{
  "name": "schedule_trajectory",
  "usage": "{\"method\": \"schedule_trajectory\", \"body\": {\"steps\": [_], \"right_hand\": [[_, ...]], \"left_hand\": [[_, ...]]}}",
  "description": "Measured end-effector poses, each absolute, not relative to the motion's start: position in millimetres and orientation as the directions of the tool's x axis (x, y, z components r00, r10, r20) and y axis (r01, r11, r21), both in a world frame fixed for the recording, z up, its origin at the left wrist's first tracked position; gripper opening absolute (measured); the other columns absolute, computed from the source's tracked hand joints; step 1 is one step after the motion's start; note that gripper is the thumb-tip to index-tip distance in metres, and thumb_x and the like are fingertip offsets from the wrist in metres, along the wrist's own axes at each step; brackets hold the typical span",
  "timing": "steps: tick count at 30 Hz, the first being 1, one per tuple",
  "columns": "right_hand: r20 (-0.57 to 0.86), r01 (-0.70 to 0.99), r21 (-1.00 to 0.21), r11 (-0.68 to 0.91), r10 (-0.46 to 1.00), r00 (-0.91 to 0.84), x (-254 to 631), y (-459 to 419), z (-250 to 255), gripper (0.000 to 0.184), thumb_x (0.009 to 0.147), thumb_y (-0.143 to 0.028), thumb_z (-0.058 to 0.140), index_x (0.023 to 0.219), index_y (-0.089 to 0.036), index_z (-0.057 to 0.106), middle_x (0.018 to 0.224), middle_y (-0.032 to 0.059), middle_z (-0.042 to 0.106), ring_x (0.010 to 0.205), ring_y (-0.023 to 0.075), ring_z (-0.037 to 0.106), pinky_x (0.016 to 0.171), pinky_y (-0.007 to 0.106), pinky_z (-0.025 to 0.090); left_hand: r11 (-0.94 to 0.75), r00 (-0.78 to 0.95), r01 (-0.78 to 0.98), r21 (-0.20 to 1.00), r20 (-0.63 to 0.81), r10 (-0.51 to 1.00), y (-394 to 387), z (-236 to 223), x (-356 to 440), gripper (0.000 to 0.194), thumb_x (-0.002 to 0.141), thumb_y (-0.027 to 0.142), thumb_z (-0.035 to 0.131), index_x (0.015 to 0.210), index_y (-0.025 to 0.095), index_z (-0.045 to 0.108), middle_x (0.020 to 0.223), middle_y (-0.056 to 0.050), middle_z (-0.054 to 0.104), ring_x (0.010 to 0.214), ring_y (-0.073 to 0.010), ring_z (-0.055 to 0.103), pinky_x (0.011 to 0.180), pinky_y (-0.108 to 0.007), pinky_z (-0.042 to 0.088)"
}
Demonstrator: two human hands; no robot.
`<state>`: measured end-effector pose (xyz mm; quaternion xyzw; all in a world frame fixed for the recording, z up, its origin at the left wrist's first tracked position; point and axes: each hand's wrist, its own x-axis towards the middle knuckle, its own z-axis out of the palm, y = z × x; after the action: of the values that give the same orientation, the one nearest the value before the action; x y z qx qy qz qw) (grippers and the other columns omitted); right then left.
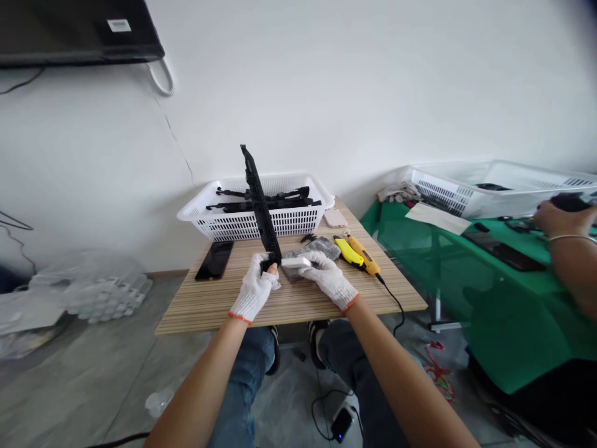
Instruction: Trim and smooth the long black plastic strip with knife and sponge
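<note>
My left hand (253, 289), in a white knit glove with the thumb tip bare, is closed around the lower end of a long black plastic strip (260, 202). The strip tilts up and away, its far end above the basket. My gloved right hand (330, 279) grips a small flat white piece (295, 263), held against or very near the strip's lower end; contact cannot be made out. Beneath and behind it lies a crumpled grey plastic bag (326, 247). To the right are a yellow utility knife (347, 251) and a yellow-orange corded tool (364, 255).
A white basket (231, 231) with several black strips stands at the table's back. A black phone (214, 260) lies left, a pale phone (335, 218) back right. On the right, a green-covered table (504, 242) holds white baskets and a co-worker's hand (566, 219) with a dark object.
</note>
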<state>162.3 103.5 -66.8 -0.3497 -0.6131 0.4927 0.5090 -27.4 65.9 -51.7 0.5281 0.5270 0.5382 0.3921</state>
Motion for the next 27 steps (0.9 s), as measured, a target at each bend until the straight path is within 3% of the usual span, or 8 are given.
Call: {"method": "schedule_trajectory", "body": {"steps": [2,4,8,11,14,17,22,27], "right_hand": [[0.371,-0.028,-0.928,0.371,0.919,-0.135,161.0,107.5,-71.6,0.016,0.068,-0.035,0.070,0.080,-0.024,0.071,0.101,0.0051,0.065,0.109,0.0238,0.055,0.099,0.038,0.045],[0.382,-0.020,-0.924,0.381,0.921,-0.077,159.2,108.1,-73.4,0.011,0.069,-0.034,0.066,0.075,-0.025,0.070,0.105,0.0058,0.064,0.112,0.0246,0.054,0.099,0.038,0.046],[0.139,-0.141,-0.983,0.116,0.976,-0.170,158.3,103.0,-68.3,0.028,0.073,-0.036,0.057,0.094,-0.025,0.071,0.084,0.0025,0.066,0.068,0.0170,0.057,0.062,0.031,0.049],[0.095,-0.277,-0.960,0.039,0.977,-0.192,161.1,100.9,-62.0,0.037,0.071,-0.040,0.057,0.102,-0.024,0.069,0.091,0.0026,0.069,0.063,0.0157,0.055,0.052,0.028,0.045],[0.168,-0.307,-0.945,0.112,0.972,-0.164,161.6,100.8,-58.8,0.032,0.071,-0.048,0.062,0.087,-0.021,0.068,0.098,0.0046,0.068,0.078,0.0191,0.059,0.062,0.030,0.049],[0.191,-0.148,-0.976,0.160,0.955,-0.226,158.4,100.3,-59.7,0.028,0.066,-0.043,0.073,0.080,-0.020,0.065,0.089,0.0022,0.067,0.084,0.0187,0.059,0.078,0.033,0.050],[0.218,-0.114,-0.974,0.195,0.942,-0.256,156.9,100.9,-65.0,0.029,0.069,-0.039,0.071,0.093,-0.022,0.068,0.104,0.0023,0.069,0.102,0.0200,0.061,0.099,0.037,0.045],[0.226,-0.171,-0.968,0.184,0.934,-0.277,158.3,104.2,-67.5,0.035,0.071,-0.036,0.071,0.104,-0.023,0.069,0.119,0.0035,0.069,0.114,0.0211,0.060,0.106,0.038,0.044]], "left_hand": [[-0.142,-0.133,0.154,0.978,0.164,0.978,64.9,-50.7,-26.8,0.037,0.080,0.048,0.064,0.103,0.021,0.052,0.066,0.006,0.056,0.051,-0.0090,0.054,0.053,-0.024,0.051],[-0.144,-0.130,0.200,0.969,0.172,0.977,63.3,-48.7,-26.5,0.036,0.080,0.047,0.064,0.103,0.021,0.052,0.070,0.004,0.058,0.053,-0.0097,0.056,0.053,-0.025,0.052],[-0.119,-0.067,0.220,0.968,0.136,0.988,61.0,-47.6,-26.1,0.036,0.083,0.046,0.060,0.107,0.021,0.051,0.068,0.005,0.057,0.053,-0.0103,0.056,0.055,-0.027,0.054],[-0.131,-0.026,0.247,0.960,0.141,0.990,60.3,-48.2,-25.9,0.034,0.083,0.045,0.060,0.107,0.021,0.051,0.066,0.006,0.055,0.051,-0.0096,0.054,0.056,-0.027,0.053],[-0.154,0.004,0.278,0.948,0.159,0.987,58.3,-46.2,-25.6,0.032,0.085,0.044,0.059,0.106,0.021,0.051,0.070,0.005,0.058,0.052,-0.0090,0.056,0.058,-0.026,0.052],[-0.146,0.026,0.290,0.946,0.145,0.989,55.2,-42.2,-25.3,0.031,0.085,0.044,0.058,0.106,0.022,0.050,0.073,0.005,0.058,0.053,-0.0089,0.057,0.058,-0.026,0.051],[-0.136,0.072,0.308,0.942,0.120,0.990,52.9,-39.3,-25.0,0.027,0.085,0.040,0.058,0.103,0.022,0.049,0.067,0.007,0.055,0.053,-0.0098,0.057,0.058,-0.026,0.050],[-0.147,0.090,0.283,0.948,0.126,0.988,53.0,-40.9,-26.6,0.025,0.085,0.038,0.058,0.101,0.022,0.049,0.063,0.008,0.053,0.050,-0.0096,0.055,0.056,-0.025,0.049]]}}
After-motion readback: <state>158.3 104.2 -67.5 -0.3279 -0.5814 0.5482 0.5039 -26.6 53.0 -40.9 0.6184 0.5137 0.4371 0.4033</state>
